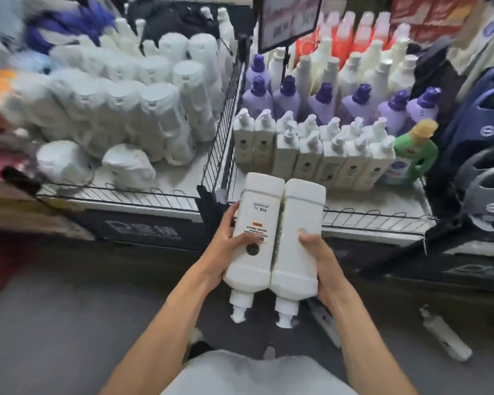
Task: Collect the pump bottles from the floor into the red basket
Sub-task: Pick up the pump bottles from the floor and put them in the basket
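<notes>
While side by side, pump bottles [271, 235] between hands [320, 260]

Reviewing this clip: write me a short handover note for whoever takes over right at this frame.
Left hand grips one white pump bottle; right hand grips a second pump bottle. Both are held side by side, pumps pointing toward the person, in front of the wire shelf.
Still on the floor at right: at least one fallen bottle, with another at the frame edge.
The red basket is not in view; nothing visibly deposited yet. Left: basket these two, then collect the rest.
</notes>
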Motion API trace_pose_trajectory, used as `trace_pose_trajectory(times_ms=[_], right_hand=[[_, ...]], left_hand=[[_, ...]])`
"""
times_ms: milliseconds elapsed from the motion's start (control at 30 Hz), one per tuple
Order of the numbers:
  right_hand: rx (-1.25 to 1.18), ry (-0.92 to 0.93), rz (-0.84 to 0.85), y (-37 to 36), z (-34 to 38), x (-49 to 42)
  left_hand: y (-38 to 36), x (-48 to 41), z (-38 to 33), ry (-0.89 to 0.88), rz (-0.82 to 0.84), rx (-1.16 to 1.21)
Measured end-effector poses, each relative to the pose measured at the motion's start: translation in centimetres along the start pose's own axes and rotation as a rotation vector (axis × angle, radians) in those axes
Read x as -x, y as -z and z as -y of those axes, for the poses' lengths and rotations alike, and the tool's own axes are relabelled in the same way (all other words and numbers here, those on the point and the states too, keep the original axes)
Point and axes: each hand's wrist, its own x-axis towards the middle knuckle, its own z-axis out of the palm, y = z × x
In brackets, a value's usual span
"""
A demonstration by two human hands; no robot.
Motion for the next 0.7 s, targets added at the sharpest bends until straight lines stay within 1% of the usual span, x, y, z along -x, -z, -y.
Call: trace_pose_trajectory(times_ms=[100, 200, 267, 400, 533, 700], right_hand=[[0.055, -0.044, 0.100, -5.0, -1.0, -2.1], [0.126, -0.099, 0.177, -10.1, -2.7, -4.2], [0.129, -0.132, 0.234, -13.3, -4.2, -5.4], [0.205, -0.168, 0.355, -20.3, -6.9, -7.5], [0.255, -0.212, 0.378, -26.6, -10.5, -9.3], [0.342, -0.300, 0.471, -34.7, -14.0, -11.2]], left_hand=[[4.8, 1.8, -1.4, -0.058, -0.085, 0.062], [9.7, 3.6, -2.4, -0.078, -0.162, 0.129], [13.2, 4.7, -3.0, -0.101, -0.218, 0.168], [19.4, 7.3, -4.0, -0.143, -0.316, 0.213], [25.7, 10.1, -4.9, -0.162, -0.424, 0.277], [32.6, 13.4, -5.4, -0.208, -0.589, 0.360]])
